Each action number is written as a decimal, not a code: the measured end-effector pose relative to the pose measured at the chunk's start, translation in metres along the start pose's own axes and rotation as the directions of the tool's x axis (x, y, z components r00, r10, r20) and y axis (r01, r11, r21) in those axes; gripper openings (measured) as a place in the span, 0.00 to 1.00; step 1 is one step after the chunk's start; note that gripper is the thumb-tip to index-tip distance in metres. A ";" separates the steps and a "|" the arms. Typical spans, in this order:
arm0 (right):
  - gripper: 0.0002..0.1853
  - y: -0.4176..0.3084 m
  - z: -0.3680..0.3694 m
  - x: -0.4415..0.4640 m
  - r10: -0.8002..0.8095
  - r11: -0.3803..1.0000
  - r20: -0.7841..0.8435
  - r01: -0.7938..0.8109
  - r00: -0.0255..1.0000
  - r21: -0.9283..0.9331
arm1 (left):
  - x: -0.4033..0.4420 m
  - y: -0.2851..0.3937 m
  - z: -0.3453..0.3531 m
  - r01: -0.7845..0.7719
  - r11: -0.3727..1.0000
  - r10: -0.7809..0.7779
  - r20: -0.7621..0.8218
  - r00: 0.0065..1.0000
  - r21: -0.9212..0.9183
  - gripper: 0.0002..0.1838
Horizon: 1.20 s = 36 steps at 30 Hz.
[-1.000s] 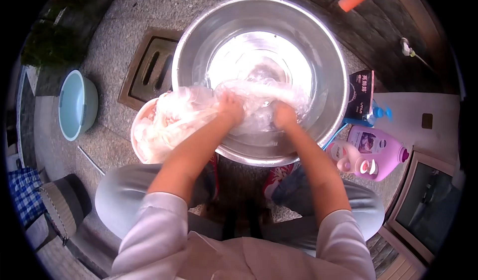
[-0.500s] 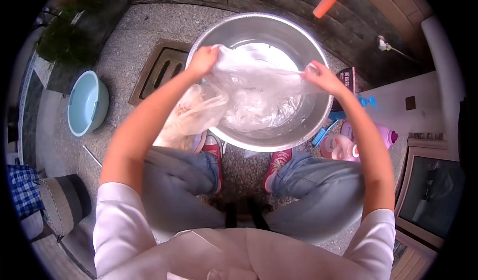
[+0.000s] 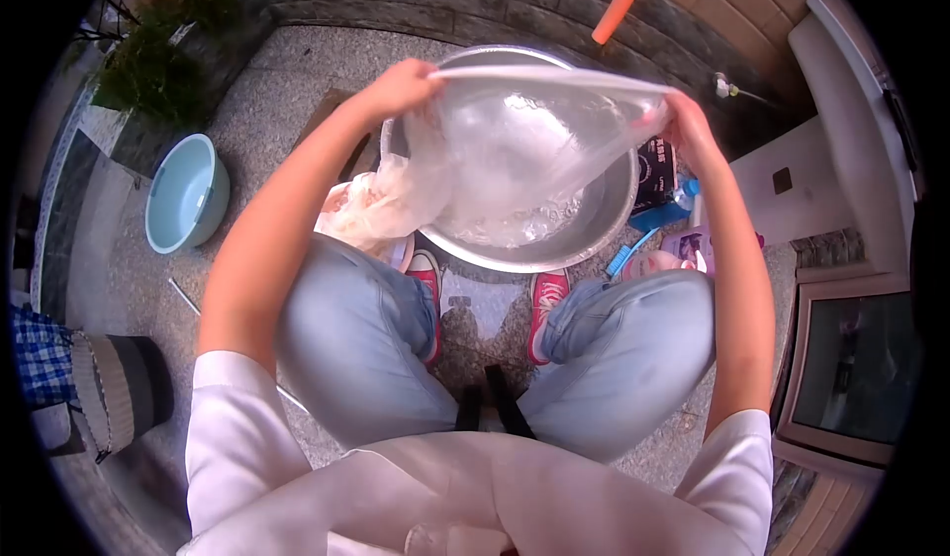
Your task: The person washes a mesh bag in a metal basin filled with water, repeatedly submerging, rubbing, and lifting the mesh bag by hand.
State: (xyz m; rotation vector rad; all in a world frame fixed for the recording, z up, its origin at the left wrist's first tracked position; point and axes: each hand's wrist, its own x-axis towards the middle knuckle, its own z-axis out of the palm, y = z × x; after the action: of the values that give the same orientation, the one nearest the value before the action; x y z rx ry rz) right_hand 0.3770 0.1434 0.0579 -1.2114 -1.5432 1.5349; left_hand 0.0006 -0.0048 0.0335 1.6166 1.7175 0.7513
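Note:
A clear plastic bag (image 3: 544,126) is stretched wide between my two hands above a large metal basin (image 3: 614,200). My left hand (image 3: 404,88) is closed on one end of the bag's edge, over the basin's left rim. Beyond the right rim, my right hand (image 3: 688,126) grips the other end. Through the film the basin's shiny inside shows, with crumpled clear plastic and bright glints low in it. Against the basin's left side lies a bunched, pale translucent bag (image 3: 381,200) with peach-coloured contents I cannot make out.
A light-blue tub (image 3: 188,195) stands on the floor to the left. Right of the basin are a black box (image 3: 653,175), a blue brush (image 3: 630,251) and several bottles, including a pink one (image 3: 653,263). An orange pipe (image 3: 621,2) rises at the back wall.
Both hands have risen and moved apart, pulling the bag's edge taut. The bag, crumpled before, is now spread open over the basin. The view has shifted slightly.

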 end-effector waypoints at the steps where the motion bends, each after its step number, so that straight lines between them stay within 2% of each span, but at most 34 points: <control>1: 0.12 -0.002 -0.005 0.001 -0.011 1.000 0.060 0.010 0.998 0.011 | 0.000 0.003 -0.001 0.003 0.993 -0.004 -0.005 1.000 -0.116 0.16; 2: 0.12 -0.006 -0.009 0.001 -0.025 0.999 0.120 0.022 0.992 0.023 | 0.001 0.007 -0.004 0.005 0.973 -0.008 -0.012 1.000 -0.229 0.17; 3: 0.12 -0.010 -0.009 0.000 -0.024 0.999 0.119 0.022 0.993 0.023 | -0.001 0.015 -0.008 0.005 0.973 -0.007 -0.011 1.000 -0.229 0.17; 5: 0.18 -0.023 -0.001 -0.004 -0.116 0.899 0.201 0.189 0.973 -0.394 | -0.005 0.029 -0.015 0.068 0.963 -0.059 0.044 0.997 -0.260 0.17; 6: 0.27 -0.027 0.019 -0.021 -0.230 0.837 0.135 0.267 0.964 -0.477 | -0.008 0.039 -0.016 0.069 0.963 -0.060 0.045 0.997 -0.260 0.17; 7: 0.31 -0.030 0.029 -0.027 -0.235 0.721 0.237 0.332 0.943 -0.608 | -0.011 0.049 -0.016 0.060 0.998 -0.060 0.026 0.998 -0.014 0.18; 8: 0.35 -0.031 0.035 -0.029 -0.218 0.581 0.336 0.398 0.916 -0.710 | -0.011 0.055 -0.014 0.053 0.971 -0.056 0.009 0.998 0.233 0.18; 9: 0.31 -0.030 0.038 -0.032 -0.216 0.384 0.342 0.402 0.914 -0.831 | -0.009 0.047 -0.010 0.053 0.971 -0.058 0.015 0.998 0.233 0.18; 10: 0.31 -0.030 0.036 -0.029 -0.211 0.388 0.340 0.397 0.917 -0.832 | -0.008 0.038 -0.005 -0.072 0.958 0.102 -0.096 0.990 0.277 0.18; 12: 0.20 -0.032 0.034 -0.018 -0.033 0.251 0.269 0.268 0.963 -0.930 | -0.004 0.025 -0.001 -0.185 0.925 0.258 -0.190 0.947 0.332 0.18; 13: 0.16 -0.032 0.036 -0.020 -0.109 0.269 0.238 0.259 0.965 -0.928 | -0.002 0.021 -0.001 -0.236 0.918 0.298 -0.160 0.941 0.320 0.17; 14: 0.16 -0.021 0.030 -0.011 -0.102 0.272 0.238 0.258 0.966 -0.927 | 0.002 0.018 -0.001 -0.259 0.914 0.315 -0.142 0.938 0.311 0.16; 15: 0.16 -0.013 0.027 -0.005 -0.258 0.402 0.309 0.393 0.915 -0.827 | 0.006 0.016 -0.001 -0.283 0.911 0.331 -0.125 0.935 0.302 0.15; 16: 0.15 -0.004 0.024 0.001 -0.418 0.495 0.341 0.526 0.842 -0.692 | 0.012 0.015 -0.002 -0.308 0.872 0.370 -0.102 0.923 0.380 0.14; 17: 0.15 0.002 0.016 0.009 -0.225 0.721 0.333 0.386 0.916 -0.575 | 0.018 0.011 -0.001 -0.331 0.829 0.405 -0.075 0.911 0.451 0.14; 18: 0.15 -0.002 0.018 0.003 -0.218 0.725 0.333 0.380 0.918 -0.575 | 0.018 0.013 -0.001 -0.330 0.831 0.401 -0.070 0.913 0.447 0.14; 19: 0.14 -0.006 0.020 -0.003 -0.121 0.884 0.345 0.259 0.931 -0.388 | 0.019 0.017 -0.003 -0.192 0.965 0.196 -0.004 0.981 0.176 0.15; 20: 0.13 -0.006 0.021 -0.004 -0.028 0.978 0.376 0.104 0.926 -0.183 | 0.019 0.021 -0.004 0.005 0.996 0.006 0.118 0.993 -0.091 0.16; 21: 0.11 -0.003 0.019 -0.001 0.030 0.985 0.331 0.029 0.943 -0.172 | 0.018 0.022 -0.003 -0.004 0.985 0.033 0.165 0.986 -0.175 0.18; 22: 0.11 0.001 0.019 0.001 0.037 0.985 0.331 0.021 0.943 -0.171 | 0.015 0.023 -0.002 0.003 0.984 0.028 0.171 0.985 -0.177 0.18; 24: 0.11 0.006 0.018 0.005 -0.004 0.964 0.314 0.087 0.950 -0.250 | 0.012 0.025 -0.001 0.162 0.976 -0.126 0.227 0.966 -0.144 0.21; 26: 0.17 0.030 0.009 0.024 0.019 0.895 0.315 0.124 0.949 -0.429 | 0.019 0.007 0.004 0.184 0.980 -0.160 0.255 0.954 -0.071 0.24; 27: 0.18 0.025 0.017 0.016 0.066 0.889 0.320 0.090 0.945 -0.449 | 0.020 -0.004 0.009 0.028 0.991 -0.055 0.205 0.977 0.133 0.28; 28: 0.19 0.019 0.026 0.007 0.116 0.881 0.325 0.053 0.939 -0.470 | 0.020 -0.009 0.012 -0.117 0.935 0.059 0.179 0.982 0.334 0.32; 29: 0.19 0.026 0.025 0.010 0.124 0.882 0.326 0.046 0.937 -0.469 | 0.021 -0.014 0.013 -0.043 0.936 -0.034 0.213 0.976 0.349 0.26; 30: 0.18 0.035 0.024 0.014 0.106 0.790 0.427 0.185 0.898 -0.584 | 0.024 -0.023 0.013 -0.037 0.938 -0.042 0.218 0.975 0.346 0.26; 31: 0.18 0.041 0.022 0.017 0.102 0.672 0.526 0.332 0.845 -0.663 | 0.030 -0.037 0.013 -0.107 0.925 0.012 0.252 0.968 0.365 0.21; 32: 0.18 0.045 0.020 0.022 0.106 0.674 0.528 0.330 0.842 -0.661 | 0.035 -0.050 0.015 -0.176 0.908 0.064 0.288 0.956 0.382 0.18; 33: 0.18 0.045 0.021 0.026 0.152 0.552 0.463 0.314 0.873 -0.772 | 0.036 -0.056 0.018 -0.174 0.907 0.062 0.288 0.956 0.384 0.18; 34: 0.18 0.043 0.022 0.033 0.177 0.415 0.389 0.290 0.904 -0.863 | 0.039 -0.061 0.019 -0.204 0.859 0.096 0.244 0.965 0.470 0.15; 35: 0.18 0.043 0.022 0.037 0.084 0.416 0.329 0.267 0.940 -0.869 | 0.044 -0.066 0.018 -0.227 0.803 0.134 0.203 0.970 0.552 0.13; 36: 0.18 0.047 0.021 0.045 0.087 0.417 0.329 0.265 0.940 -0.869 | 0.047 -0.064 0.021 -0.227 0.803 0.132 0.206 0.970 0.551 0.13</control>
State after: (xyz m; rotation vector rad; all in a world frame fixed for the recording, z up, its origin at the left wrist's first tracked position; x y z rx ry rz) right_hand 0.3489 0.1709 0.0020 -1.3771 -2.8385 0.7303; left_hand -0.0243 0.0366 -0.0327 2.2032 1.7870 0.1655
